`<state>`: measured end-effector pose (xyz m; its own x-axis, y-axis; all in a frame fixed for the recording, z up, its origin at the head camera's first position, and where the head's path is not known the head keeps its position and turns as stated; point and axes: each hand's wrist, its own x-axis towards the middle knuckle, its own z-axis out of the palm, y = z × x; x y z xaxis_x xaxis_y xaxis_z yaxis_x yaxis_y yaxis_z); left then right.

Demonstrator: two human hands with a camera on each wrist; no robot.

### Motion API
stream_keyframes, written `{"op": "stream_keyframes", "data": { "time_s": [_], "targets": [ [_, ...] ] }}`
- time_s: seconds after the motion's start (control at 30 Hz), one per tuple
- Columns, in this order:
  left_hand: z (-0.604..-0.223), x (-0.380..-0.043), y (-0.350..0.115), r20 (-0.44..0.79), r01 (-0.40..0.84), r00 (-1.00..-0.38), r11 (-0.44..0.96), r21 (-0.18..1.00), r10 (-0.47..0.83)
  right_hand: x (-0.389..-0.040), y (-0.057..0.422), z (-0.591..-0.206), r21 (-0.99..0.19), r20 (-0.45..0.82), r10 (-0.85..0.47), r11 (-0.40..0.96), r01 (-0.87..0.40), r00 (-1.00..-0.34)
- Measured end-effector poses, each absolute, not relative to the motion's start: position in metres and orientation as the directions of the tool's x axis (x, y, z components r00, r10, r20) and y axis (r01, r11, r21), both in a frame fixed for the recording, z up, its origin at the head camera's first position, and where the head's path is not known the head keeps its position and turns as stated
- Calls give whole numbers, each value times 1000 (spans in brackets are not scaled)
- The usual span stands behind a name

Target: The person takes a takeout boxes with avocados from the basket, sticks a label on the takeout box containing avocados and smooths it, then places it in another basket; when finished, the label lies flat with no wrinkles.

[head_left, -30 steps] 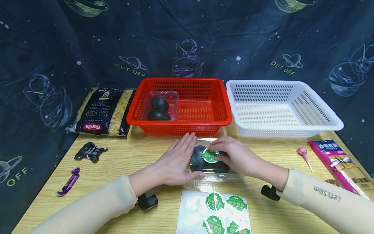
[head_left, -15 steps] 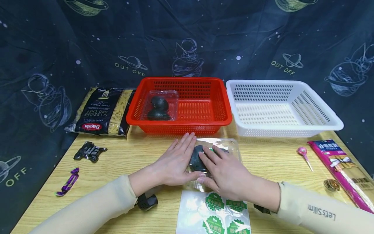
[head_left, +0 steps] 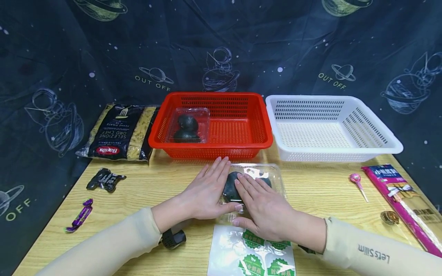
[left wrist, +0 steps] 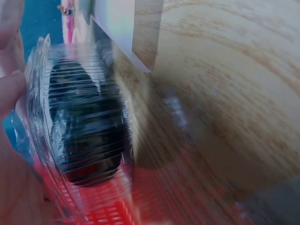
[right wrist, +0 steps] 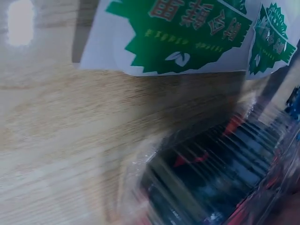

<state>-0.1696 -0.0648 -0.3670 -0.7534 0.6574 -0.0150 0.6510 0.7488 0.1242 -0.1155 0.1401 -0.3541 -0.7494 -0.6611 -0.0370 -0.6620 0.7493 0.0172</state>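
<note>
Box: the clear box (head_left: 279,180) sits on the table (head_left: 321,184), just in front of the red basket (head_left: 210,145) and under both hands.
Left hand: the person's left hand (head_left: 208,191) rests along the box's left side, fingers straight, thumb at the near edge.
Right hand: the right hand (head_left: 264,207) lies palm down over the lid, fingers extended together, not curled round anything.
Handling: probably light plastic weighted by its fruit (head_left: 231,188); the thin walls should flex and dent under hard pressure, and the glossy lid may feel slippery.
Hold: the lower side walls, both hands, look safest; the lid alone might pop.
Plastic: transparent, ribbed walls, rounded corners.
Fruit: dark, rounded, smooth-looking; kind uncertain.
Sheet: flat white backing with scalloped green stickers, the sheet (head_left: 226,249) near the box.
Table: pale, wood-grained.
</note>
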Motion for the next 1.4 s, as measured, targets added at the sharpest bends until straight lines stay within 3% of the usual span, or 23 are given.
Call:
{"op": "stream_keyframes", "data": {
  "time_s": [0.33,0.9,1.03,1.23,1.4],
  "targets": [
    [-367,-169,-65,-16,648,-757,753,113,653,-117,158,-356,-53,-19,-677,735,-675,-736],
    [-367,-169,-66,-12,649,-755,750,125,655,-115,179,-358,-24,57,-687,725,-689,-725],
    [-367,-170,-66,-16,651,-753,748,132,658,-119,180,-359,-69,94,-718,686,-724,-689],
    [-367,-170,-67,-28,652,-749,744,145,662,-128,172,-359,-96,131,-802,575,-812,-583],
    [-367,-170,-67,-28,652,-748,742,152,663,-132,164,-358,-98,93,-800,585,-805,-593]
  ]
}}
